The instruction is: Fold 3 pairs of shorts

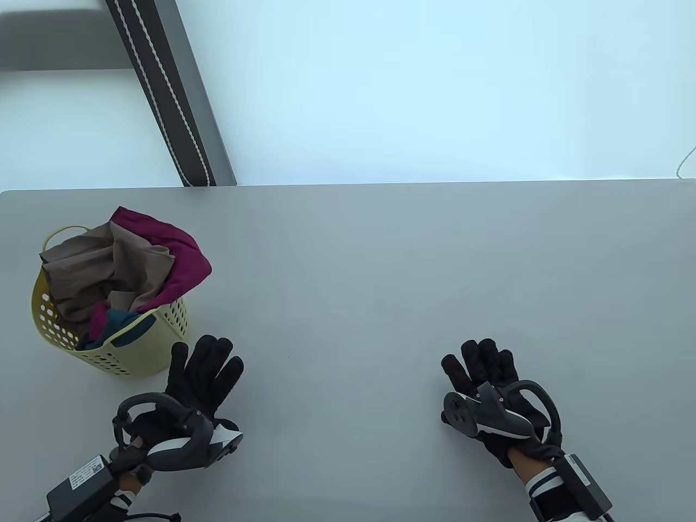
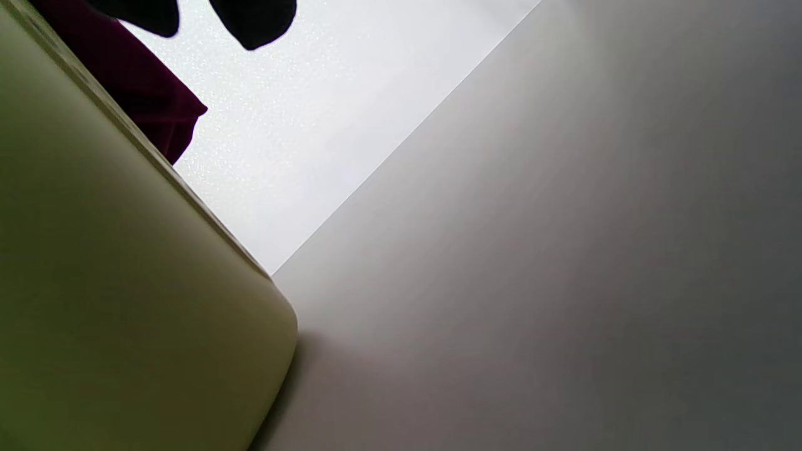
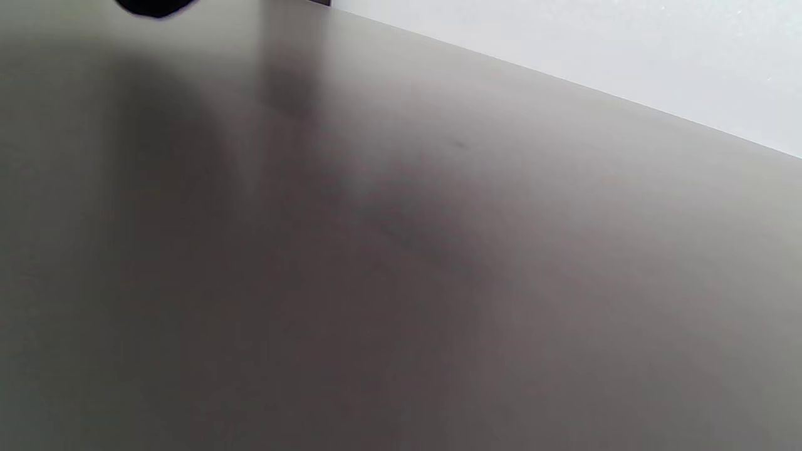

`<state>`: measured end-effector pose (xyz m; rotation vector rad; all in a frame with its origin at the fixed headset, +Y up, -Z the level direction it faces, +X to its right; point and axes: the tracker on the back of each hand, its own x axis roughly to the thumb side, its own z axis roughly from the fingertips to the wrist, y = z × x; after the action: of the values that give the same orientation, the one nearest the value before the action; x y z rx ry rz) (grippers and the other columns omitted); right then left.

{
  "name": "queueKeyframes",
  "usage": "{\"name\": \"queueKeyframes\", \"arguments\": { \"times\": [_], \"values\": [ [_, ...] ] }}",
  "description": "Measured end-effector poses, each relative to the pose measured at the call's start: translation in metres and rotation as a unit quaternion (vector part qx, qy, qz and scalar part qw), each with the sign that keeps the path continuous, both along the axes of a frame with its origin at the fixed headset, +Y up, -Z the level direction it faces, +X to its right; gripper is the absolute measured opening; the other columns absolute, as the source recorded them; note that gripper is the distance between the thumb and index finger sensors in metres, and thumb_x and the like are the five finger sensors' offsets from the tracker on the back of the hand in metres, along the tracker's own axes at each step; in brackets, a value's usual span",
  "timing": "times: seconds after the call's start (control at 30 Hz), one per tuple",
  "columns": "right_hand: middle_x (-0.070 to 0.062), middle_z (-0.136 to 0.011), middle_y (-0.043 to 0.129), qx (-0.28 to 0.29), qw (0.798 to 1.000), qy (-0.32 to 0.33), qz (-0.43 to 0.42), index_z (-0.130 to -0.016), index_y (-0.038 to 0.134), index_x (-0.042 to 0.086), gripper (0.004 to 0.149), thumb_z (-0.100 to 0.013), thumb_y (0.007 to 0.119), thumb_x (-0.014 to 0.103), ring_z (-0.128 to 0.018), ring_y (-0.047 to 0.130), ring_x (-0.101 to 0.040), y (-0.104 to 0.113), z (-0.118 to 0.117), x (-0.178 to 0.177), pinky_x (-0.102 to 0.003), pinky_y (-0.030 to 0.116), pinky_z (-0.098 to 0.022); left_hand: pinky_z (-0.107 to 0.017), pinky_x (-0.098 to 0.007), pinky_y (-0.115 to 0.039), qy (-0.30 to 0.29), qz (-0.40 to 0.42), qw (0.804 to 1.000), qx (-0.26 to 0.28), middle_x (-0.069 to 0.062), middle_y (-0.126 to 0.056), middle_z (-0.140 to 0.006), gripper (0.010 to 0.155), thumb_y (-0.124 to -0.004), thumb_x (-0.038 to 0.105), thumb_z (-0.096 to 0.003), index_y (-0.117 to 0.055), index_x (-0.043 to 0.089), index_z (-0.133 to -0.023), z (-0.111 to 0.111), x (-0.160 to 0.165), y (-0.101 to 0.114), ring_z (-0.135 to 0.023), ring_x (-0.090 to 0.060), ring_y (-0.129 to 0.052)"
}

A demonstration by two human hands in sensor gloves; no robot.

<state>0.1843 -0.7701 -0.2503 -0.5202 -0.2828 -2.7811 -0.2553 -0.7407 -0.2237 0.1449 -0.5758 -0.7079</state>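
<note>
Resting flat on the grey table (image 1: 380, 283), both hands: left hand (image 1: 198, 380) with fingers (image 1: 217, 353) straight and slightly spread, right hand (image 1: 489, 380) likewise, holding nothing. Just beyond the left fingertips, yellow perforated basket (image 1: 141, 348) crammed with unfolded brown shorts (image 1: 103, 266), magenta shorts (image 1: 179, 255) and teal shorts (image 1: 117, 326).

Teal garment (image 1: 120, 330) mostly buried under brown shorts (image 1: 103, 269) in yellow basket (image 1: 144, 348); kind unclear. Left wrist view: basket wall blurred, cropped; left hand fingertips (image 2: 254, 22) cut by top edge.
</note>
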Motion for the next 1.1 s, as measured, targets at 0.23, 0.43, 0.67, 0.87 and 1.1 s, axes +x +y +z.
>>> {"name": "queueKeyframes", "arguments": {
  "times": [0.23,0.43,0.67,0.87,1.1],
  "values": [
    [-0.030,-0.103,-0.006,-0.006,1.000,-0.003,0.001,-0.100,-0.009,0.016,0.091,-0.045,0.045,0.064,-0.094,0.004,-0.056,0.000,0.000,0.000,-0.066,0.017,-0.065,-0.070,-0.079,-0.053,0.002,-0.018,1.000,0.007,-0.048,-0.016,-0.113,0.130,-0.046,0.078,-0.0279,0.018,-0.014,-0.093,0.001,0.001,0.000,-0.109,-0.063,-0.051],
    [-0.030,-0.102,-0.007,0.006,1.000,-0.001,-0.002,-0.100,-0.010,0.016,0.091,-0.045,0.046,0.064,-0.094,0.004,-0.057,0.005,0.000,-0.001,-0.067,0.017,-0.065,-0.072,-0.077,-0.042,-0.011,-0.035,0.998,0.055,-0.050,0.001,-0.106,0.126,-0.043,0.076,-0.0295,0.023,-0.011,-0.091,0.003,0.001,0.010,-0.107,-0.067,-0.034],
    [-0.030,-0.102,-0.007,0.029,1.000,0.000,-0.006,-0.100,-0.010,0.016,0.091,-0.046,0.047,0.063,-0.094,0.004,-0.057,0.014,-0.001,-0.004,-0.067,0.017,-0.065,-0.072,-0.077,-0.045,-0.049,0.097,0.956,0.273,-0.037,0.005,-0.111,0.103,-0.031,0.071,-0.0386,0.023,0.003,-0.094,0.032,0.002,0.113,-0.106,-0.068,-0.036],
    [-0.031,-0.102,-0.006,0.036,0.999,-0.014,-0.013,-0.100,-0.010,0.016,0.091,-0.046,0.047,0.062,-0.094,0.005,-0.057,0.017,-0.003,-0.002,-0.067,0.017,-0.065,-0.073,-0.071,-0.062,0.072,0.271,0.938,0.206,-0.030,-0.042,-0.122,0.096,-0.039,0.072,-0.0426,-0.017,0.010,-0.113,-0.008,-0.020,0.231,-0.106,-0.057,-0.071],
    [-0.031,-0.102,-0.005,0.040,0.999,-0.012,-0.011,-0.100,-0.009,0.015,0.091,-0.046,0.048,0.062,-0.094,0.007,-0.057,0.020,-0.003,-0.002,-0.067,0.018,-0.065,-0.055,-0.048,-0.089,0.428,0.161,0.863,-0.212,-0.031,-0.077,-0.103,0.108,-0.051,0.072,-0.0393,-0.033,-0.008,-0.109,-0.154,-0.052,0.238,-0.072,-0.028,-0.108]
  ]
}}
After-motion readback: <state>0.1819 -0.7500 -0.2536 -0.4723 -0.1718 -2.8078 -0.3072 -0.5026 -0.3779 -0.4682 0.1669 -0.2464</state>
